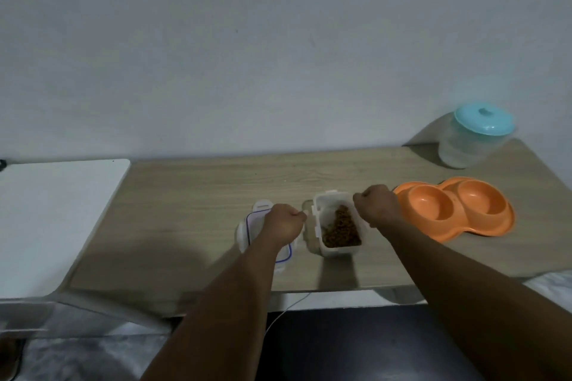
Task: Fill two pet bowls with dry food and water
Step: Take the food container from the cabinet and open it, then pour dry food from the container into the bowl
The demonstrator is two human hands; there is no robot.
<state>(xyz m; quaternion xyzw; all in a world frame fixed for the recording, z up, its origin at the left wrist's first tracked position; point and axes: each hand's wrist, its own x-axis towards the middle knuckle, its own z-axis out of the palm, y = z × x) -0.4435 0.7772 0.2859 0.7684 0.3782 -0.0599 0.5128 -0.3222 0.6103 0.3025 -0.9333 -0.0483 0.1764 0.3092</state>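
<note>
A clear plastic food container (pixel 332 249) stands open at the middle of the wooden table (pixel 192 195), with brown dry food (pixel 340 227) inside. Its lid (pixel 247 230), clear with a blue seal, lies flat just to the left. My left hand (pixel 283 223) is curled over the lid and pinches its right edge. My right hand (pixel 376 206) is curled round the container's right rim. An orange double pet bowl (pixel 452 195) sits to the right, and both wells look empty. Behind it stands a clear jug with a teal lid (pixel 476 136).
A white surface (pixel 55 219) adjoins the table on the left. A grey wall rises directly behind the table. A thin white cable (pixel 288 309) hangs below the table's front edge, and the floor beneath is dark.
</note>
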